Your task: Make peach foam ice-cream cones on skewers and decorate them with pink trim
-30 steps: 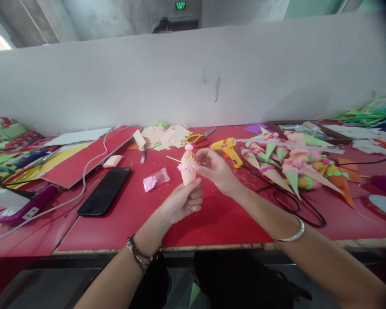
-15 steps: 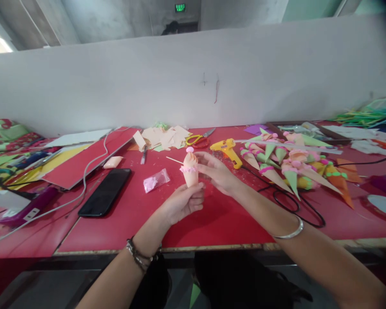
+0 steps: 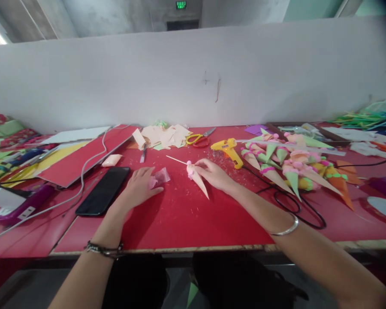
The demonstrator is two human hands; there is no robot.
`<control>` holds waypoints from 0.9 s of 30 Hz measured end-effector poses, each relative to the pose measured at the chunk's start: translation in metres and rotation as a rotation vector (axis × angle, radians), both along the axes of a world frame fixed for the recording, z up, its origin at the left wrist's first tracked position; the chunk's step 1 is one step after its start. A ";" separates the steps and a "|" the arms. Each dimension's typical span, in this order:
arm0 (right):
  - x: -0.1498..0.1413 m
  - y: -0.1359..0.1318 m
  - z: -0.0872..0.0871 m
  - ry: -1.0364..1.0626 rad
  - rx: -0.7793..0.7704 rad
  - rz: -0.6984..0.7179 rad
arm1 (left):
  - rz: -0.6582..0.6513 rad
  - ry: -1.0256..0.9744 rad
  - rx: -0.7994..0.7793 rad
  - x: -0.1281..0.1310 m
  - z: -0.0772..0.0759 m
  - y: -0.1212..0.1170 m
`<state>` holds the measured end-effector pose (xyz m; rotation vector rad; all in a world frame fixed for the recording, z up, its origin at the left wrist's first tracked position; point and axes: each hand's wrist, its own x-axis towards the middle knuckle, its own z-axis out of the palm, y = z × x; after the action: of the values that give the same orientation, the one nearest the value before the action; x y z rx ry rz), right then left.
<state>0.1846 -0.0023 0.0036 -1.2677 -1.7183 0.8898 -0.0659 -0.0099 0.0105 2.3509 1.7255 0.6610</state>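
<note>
My right hand [image 3: 214, 174] grips a craft ice cream cone [image 3: 199, 181] of cream paper, with a pink frill and a pink ball at its top. The cone lies tilted, low over the red table, its tip towards me. A thin wooden stick [image 3: 176, 159] lies beside the pink ball. My left hand [image 3: 138, 189] is open, its fingers spread at a small clear bag of pink clay [image 3: 162, 175], partly covering it. Whether the fingers touch the bag is hard to see. Right of my right hand stands a yellow glue gun [image 3: 228, 150].
A black phone [image 3: 103, 191] lies by my left wrist. Scissors [image 3: 201, 138] and paper scraps [image 3: 167, 136] are at the back. A pile of craft cones [image 3: 289, 159] and the black cord [image 3: 284, 204] occupy the right. A red board [image 3: 90, 156] lies left under a white cable.
My left hand has let go of the cone and moved left to the bag. My right hand has taken the cone and tipped it from upright down towards the table.
</note>
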 end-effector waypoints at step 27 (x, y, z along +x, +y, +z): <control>-0.021 -0.035 0.020 0.136 0.174 0.253 | -0.281 -0.259 0.146 0.042 0.021 -0.035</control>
<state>0.1634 -0.0369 0.0236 -0.8694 -1.8287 0.9259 -0.0237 -0.0449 0.0310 2.4081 1.2499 1.0154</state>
